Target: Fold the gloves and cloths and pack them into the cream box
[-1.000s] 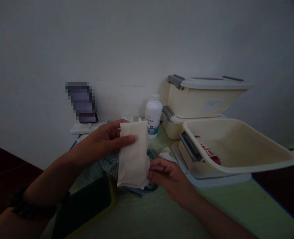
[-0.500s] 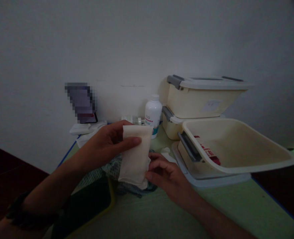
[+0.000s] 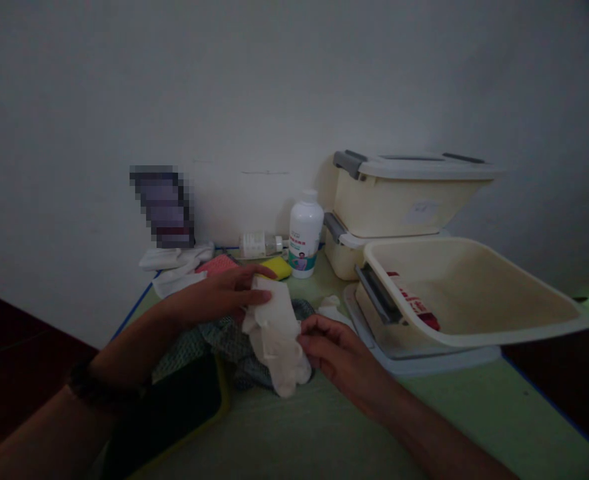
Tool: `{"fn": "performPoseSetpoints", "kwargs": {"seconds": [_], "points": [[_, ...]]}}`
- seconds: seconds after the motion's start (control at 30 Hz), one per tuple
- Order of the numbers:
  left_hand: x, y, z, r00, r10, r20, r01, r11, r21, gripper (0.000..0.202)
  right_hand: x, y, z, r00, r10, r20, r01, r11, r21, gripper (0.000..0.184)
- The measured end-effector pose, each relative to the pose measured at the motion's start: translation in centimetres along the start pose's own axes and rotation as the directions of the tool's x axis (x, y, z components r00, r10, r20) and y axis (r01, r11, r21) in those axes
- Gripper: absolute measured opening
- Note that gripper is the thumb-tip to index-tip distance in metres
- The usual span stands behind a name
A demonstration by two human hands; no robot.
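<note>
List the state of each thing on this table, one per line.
White crumpled cloth: bunched, gripped by left hand and right hand.
White plastic bottle: upright, capped.
Small clear bottle: lying on its side.
Top cream plastic box: lid on, stacked.
Front cream plastic box: open, tilted.
Grey checked cloth: heaped under the hands.

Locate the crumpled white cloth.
Head view, centre: the white cloth is held between the left hand and right hand, over a checked cloth, left of the open tub.
</note>
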State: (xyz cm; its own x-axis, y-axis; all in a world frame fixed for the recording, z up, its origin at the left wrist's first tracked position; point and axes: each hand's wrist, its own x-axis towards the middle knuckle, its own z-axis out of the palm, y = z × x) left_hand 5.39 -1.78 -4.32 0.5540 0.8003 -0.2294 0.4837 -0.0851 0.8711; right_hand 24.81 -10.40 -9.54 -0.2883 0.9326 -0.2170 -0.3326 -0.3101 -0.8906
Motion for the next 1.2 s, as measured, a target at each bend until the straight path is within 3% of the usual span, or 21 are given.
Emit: {"fn": "performPoseSetpoints", "kwargs": {"seconds": [0.07,0.17,0.27,0.33,0.47,0.7,0.8,0.87,0.97,1.07,1.2], "points": [[0.2,-0.6,-0.6,0.998,0.051,0.041,-0.057,0.986,0.158,0.040,0.2,0.1,0.0,0.999,0.044,-0.031,-0.045,0.999,-0.030,0.018],[-0.7,-0.4,-1.3,0.965,0.196,0.175,-0.253,0.874,0.416,0.041,0.5,0.3,-0.1,0.995,0.086,-0.047,-0.091,0.988,-0.126,0.020],[-2.0,0.7,-0.9,0.922,0.143,0.360,-0.323,0.798,0.509,0.055,0.7,0.4,-0.2,0.994,0.102,-0.050,-0.109,0.975,-0.192,0.022],[-2.4,1.5,0.0,0.934,0.102,0.344,-0.291,0.775,0.561,0.053,0.7,0.4,-0.2,0.994,0.096,-0.044,-0.103,0.976,-0.194,0.023],[-2.1,2.2,1.1,0.945,0.145,0.292,-0.293,0.768,0.569,0.025,0.6,0.2,0.0,0.997,0.066,-0.037,-0.071,0.986,-0.151,0.023],[-1.5,1.7,-0.7,0.913,0.358,0.194,-0.406,0.842,0.356,0.020,0.6,0.1,0.0,0.998,-0.034,-0.052,0.026,0.989,-0.146,0.017],[-1.1,1.2,-0.9,0.918,0.394,0.045,-0.393,0.890,0.232,0.016,0.5,0.2,-0.1,0.996,-0.094,-0.007,0.088,0.957,-0.275,0.015],[-0.9,1.2,-0.7,0.916,0.380,-0.126,-0.373,0.924,0.081,0.013,0.2,0.1,-0.2,0.988,-0.150,0.045,0.154,0.875,-0.460,0.013],[-1.2,1.8,-0.6,0.883,0.318,-0.344,-0.383,0.913,-0.139,0.011,-0.6,-0.3,-0.1,0.955,-0.271,0.122,0.270,0.619,-0.738,0.009],[-1.8,3.7,-1.0,0.839,0.307,-0.449,-0.443,0.865,-0.236,0.010,-1.2,-1.7,0.4,0.903,-0.409,0.133,0.304,0.390,-0.869,0.022],[-2.7,7.1,-2.3,0.774,0.411,-0.483,-0.583,0.759,-0.290,0.008,-1.4,-5.3,1.4,0.868,-0.477,0.137,0.284,0.251,-0.925,0.052]]}}
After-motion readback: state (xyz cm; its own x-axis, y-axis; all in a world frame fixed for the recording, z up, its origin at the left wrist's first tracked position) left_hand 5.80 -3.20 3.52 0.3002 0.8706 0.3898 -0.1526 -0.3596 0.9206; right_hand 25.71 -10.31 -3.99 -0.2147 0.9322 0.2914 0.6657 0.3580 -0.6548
